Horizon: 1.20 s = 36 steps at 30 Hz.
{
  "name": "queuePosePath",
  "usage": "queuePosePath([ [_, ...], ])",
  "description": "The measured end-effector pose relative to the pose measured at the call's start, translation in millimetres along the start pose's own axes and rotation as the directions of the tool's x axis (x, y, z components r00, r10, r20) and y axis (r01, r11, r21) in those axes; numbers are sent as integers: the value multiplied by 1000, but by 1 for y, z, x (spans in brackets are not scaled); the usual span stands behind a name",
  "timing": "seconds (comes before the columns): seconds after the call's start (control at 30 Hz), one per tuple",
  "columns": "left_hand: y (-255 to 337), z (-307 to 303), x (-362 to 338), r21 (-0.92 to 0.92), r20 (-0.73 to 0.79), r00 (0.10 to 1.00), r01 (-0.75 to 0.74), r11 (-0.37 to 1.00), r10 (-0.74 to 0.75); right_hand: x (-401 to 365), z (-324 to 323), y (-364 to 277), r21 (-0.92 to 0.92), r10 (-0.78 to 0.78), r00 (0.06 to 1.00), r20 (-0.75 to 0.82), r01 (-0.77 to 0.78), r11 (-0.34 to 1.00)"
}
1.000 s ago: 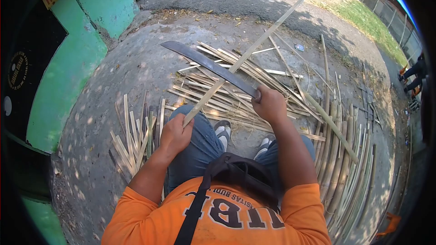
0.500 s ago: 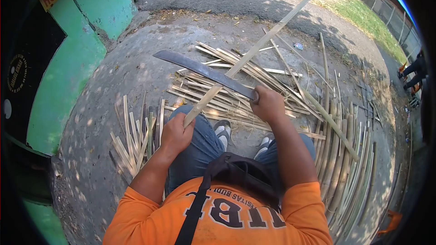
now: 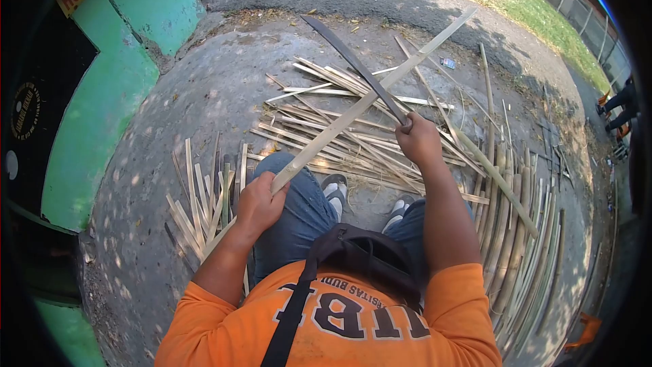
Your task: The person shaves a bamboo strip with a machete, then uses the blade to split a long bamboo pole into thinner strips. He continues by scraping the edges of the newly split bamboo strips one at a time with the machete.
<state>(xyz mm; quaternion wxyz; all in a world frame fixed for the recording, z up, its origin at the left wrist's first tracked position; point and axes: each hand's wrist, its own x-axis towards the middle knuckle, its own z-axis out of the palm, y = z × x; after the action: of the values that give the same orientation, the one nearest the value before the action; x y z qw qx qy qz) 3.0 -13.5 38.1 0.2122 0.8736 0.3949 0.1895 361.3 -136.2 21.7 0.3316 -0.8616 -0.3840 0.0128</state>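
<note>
My left hand [image 3: 259,202] is wrapped around the near part of a long pale bamboo strip [image 3: 326,134], which slants away up to the right. A short end of the strip shows behind that hand. In my right hand [image 3: 418,139] is the handle of a machete [image 3: 358,66], its long dark blade pointing up to the left. The blade crosses the strip beyond its middle and appears to touch it. Beneath both lies a heap of split bamboo strips [image 3: 319,122] on the ground.
Short strips [image 3: 197,197] lie to the left of my legs. Bamboo poles [image 3: 506,231] are laid out on the right, with one long pole [image 3: 499,187] across them. A green wall [image 3: 102,109] stands at left. A person's legs [image 3: 621,105] show at far right.
My right hand has moved up and to the right, and the machete now points more steeply away. The strip has slid back through my left hand, so its end shows behind.
</note>
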Motion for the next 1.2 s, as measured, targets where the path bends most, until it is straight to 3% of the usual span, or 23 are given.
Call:
queuePosePath([
  [0.1,-1,2,-2,-46,10,1000,18,999,-18,-13,5,-10,1,-83,997,-2,83,997],
  [0.13,0,3,-3,-70,11,1000,21,997,-21,-17,10,-12,-39,-205,979,-15,204,978],
  [0.23,1,3,-3,-130,21,999,42,991,-40,-27,3,-27,-134,-345,936,60,351,927],
  [0.27,1,3,-3,-147,23,999,50,988,-47,-27,2,-26,-207,-421,907,6,413,887],
  [0.37,-3,-1,-5,-128,35,998,59,990,-55,-23,-2,-20,-209,-419,907,49,420,883],
  [0.47,6,-7,-4,-124,-8,994,103,987,-105,-20,-6,-25,-64,-162,986,41,165,984],
  [0.57,10,-7,1,-132,-7,992,121,984,-123,-17,-1,-23,32,-102,995,1,102,994],
  [0.7,18,-3,10,-208,55,989,146,967,-137,-32,8,-29,13,-307,951,45,307,952],
  [0.83,16,-1,9,-235,56,990,136,962,-126,-36,3,-33,-63,-405,908,107,413,909],
  [0.93,7,-4,6,-223,54,989,145,964,-136,-32,-2,-30,52,-382,924,3,382,923],
  [1.1,-14,-1,-2,-393,-21,976,192,899,-218,-22,-18,-19,264,-102,995,-19,103,959],
  [1.2,-25,-7,-4,-409,-65,979,151,900,-194,-16,-13,3,395,-112,979,-170,172,903],
])
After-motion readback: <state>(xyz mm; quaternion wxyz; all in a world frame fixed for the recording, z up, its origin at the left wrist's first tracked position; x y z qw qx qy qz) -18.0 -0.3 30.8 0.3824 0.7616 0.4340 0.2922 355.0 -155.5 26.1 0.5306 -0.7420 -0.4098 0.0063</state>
